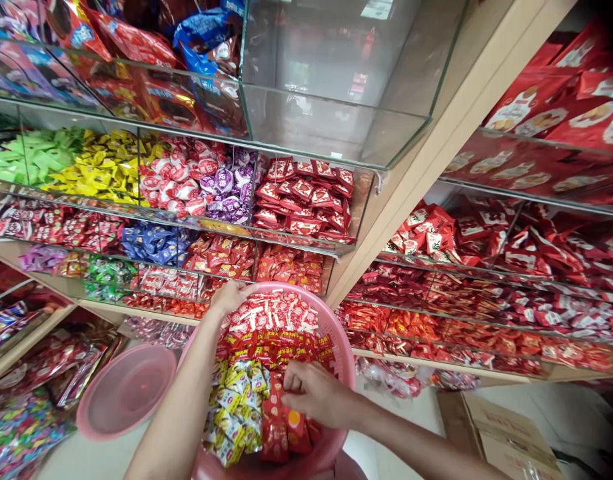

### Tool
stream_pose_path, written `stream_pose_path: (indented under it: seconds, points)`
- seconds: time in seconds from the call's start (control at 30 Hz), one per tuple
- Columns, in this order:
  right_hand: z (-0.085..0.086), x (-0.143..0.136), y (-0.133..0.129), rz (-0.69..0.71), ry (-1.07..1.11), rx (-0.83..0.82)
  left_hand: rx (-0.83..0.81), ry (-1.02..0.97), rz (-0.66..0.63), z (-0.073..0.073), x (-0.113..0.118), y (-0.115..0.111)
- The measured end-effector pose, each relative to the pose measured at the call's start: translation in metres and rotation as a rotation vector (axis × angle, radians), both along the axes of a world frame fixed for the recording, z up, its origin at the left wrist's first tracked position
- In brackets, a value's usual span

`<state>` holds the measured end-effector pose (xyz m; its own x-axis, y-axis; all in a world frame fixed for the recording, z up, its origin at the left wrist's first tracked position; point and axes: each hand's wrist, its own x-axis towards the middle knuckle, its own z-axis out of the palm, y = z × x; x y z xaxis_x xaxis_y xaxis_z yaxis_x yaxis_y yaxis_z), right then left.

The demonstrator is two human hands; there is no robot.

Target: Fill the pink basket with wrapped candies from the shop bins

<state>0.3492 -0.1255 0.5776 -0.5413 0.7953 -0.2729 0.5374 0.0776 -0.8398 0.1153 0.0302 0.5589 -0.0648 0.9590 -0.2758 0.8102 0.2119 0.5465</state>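
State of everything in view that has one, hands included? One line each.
Left hand: closed on rim of pink basket
Right hand: partly curled at red packets; grip unclear
Pink basket: open-topped, holding candy
Red packets: wrapped
Yellow-and-white candies: wrapped
Pink basin: open-topped
Shelf candies: wrapped, heaped

Bright, fairly even indoor light fills the scene, its source out of view, leaving pale reflections across the glass bin (pixel 331 110) at the top and small highlights on the wrapped candies (pixel 239 400) in the pink basket (pixel 345 347). Detail softens outward, smearing the red packets (pixel 581 323) at far right and the multicoloured sweets (pixel 21 427) at lower left. Dark vignetting swallows the right-hand corners.
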Motion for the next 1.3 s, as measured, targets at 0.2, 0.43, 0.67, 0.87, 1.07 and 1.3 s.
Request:
stream_pose_path:
  seconds: [0.2, 0.43, 0.67, 0.87, 1.07, 1.3]
  points:
    - [-0.012, -0.008, -0.022, -0.159, -0.079, -0.056, 0.002, 0.004, -0.012, -0.001, -0.001, 0.001]
    - [-0.003, -0.014, -0.036, -0.084, -0.372, 0.077, 0.002, 0.002, -0.007, -0.002, 0.0, 0.001]
    - [-0.012, -0.015, -0.047, 0.003, -0.435, 0.126, -0.004, -0.012, 0.005, 0.0, 0.0, 0.0]
    - [0.008, -0.006, -0.014, -0.021, -0.34, 0.255, 0.018, -0.014, 0.009, -0.001, -0.001, 0.0]
    - [0.028, 0.01, 0.084, -0.234, -0.276, 0.501, 0.03, -0.029, 0.009, -0.005, -0.002, 0.0]
    - [0.003, 0.002, 0.175, -0.356, -0.584, 0.416, 0.026, -0.035, 0.006, -0.004, -0.003, -0.001]
